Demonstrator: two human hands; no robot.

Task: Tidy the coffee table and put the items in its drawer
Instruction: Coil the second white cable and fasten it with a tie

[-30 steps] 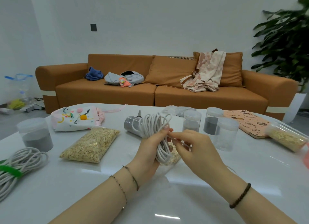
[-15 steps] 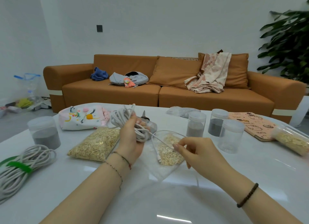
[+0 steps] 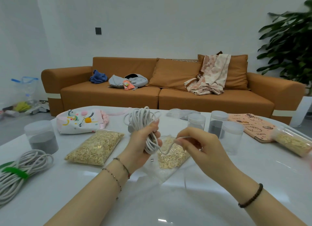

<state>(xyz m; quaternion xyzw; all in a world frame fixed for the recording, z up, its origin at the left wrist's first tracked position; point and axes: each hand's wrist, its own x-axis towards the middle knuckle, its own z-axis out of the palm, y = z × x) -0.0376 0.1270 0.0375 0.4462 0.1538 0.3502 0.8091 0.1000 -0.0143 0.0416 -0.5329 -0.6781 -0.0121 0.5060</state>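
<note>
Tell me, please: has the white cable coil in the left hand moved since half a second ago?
Yes. The cable coil shifted right, away from the full oat bag, toward the half-empty oat bag.

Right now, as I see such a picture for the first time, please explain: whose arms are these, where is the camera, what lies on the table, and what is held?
No machine here: a person works with bare hands, and the single camera sits on their head, looking forward and down. The left hand grips a coil of white cable; the right hand pinches its loose strand. On the white coffee table lie two bags of oats, lidded jars, a second cable bundle with a green tie, and a printed pouch.
</note>
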